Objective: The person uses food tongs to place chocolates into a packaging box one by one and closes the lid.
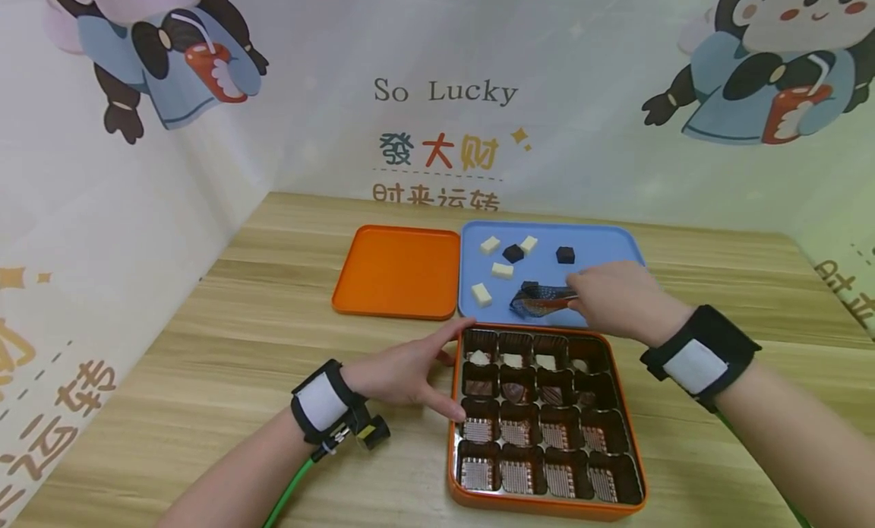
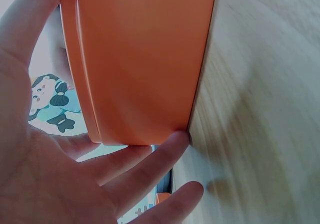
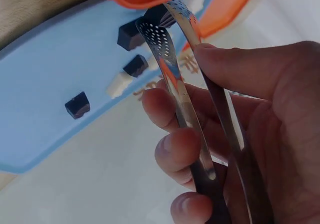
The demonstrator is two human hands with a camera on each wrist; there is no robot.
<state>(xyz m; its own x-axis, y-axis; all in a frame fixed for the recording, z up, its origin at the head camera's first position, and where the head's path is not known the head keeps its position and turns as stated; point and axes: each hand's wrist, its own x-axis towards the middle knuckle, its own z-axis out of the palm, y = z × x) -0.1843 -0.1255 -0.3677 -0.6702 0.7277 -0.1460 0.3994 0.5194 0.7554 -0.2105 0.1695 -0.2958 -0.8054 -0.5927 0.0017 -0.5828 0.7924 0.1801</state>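
My right hand [image 1: 618,300] holds metal tongs [image 3: 187,109] with perforated tips over the blue tray [image 1: 608,243]. Between the tips, in the right wrist view, is a dark, ridged chocolate [image 3: 161,15], partly hidden. Another dark chocolate [image 3: 130,35] lies just outside them. My left hand [image 1: 403,372] rests against the left side of the orange box [image 1: 547,507], fingers spread at its far corner and thumb at the left rim. A brown divided insert [image 1: 536,406] fills the box. White pieces [image 1: 513,360] sit in its back row, brown chocolates [image 1: 514,392] in the second row; ridged floors show in the two front rows.
Several white blocks [image 1: 502,270] and dark pieces [image 1: 565,254] lie scattered on the blue tray. To its left, an orange tray or lid [image 1: 399,273] lies flat. Behind the wooden table [image 1: 273,285] hangs a printed cloth backdrop [image 1: 444,49].
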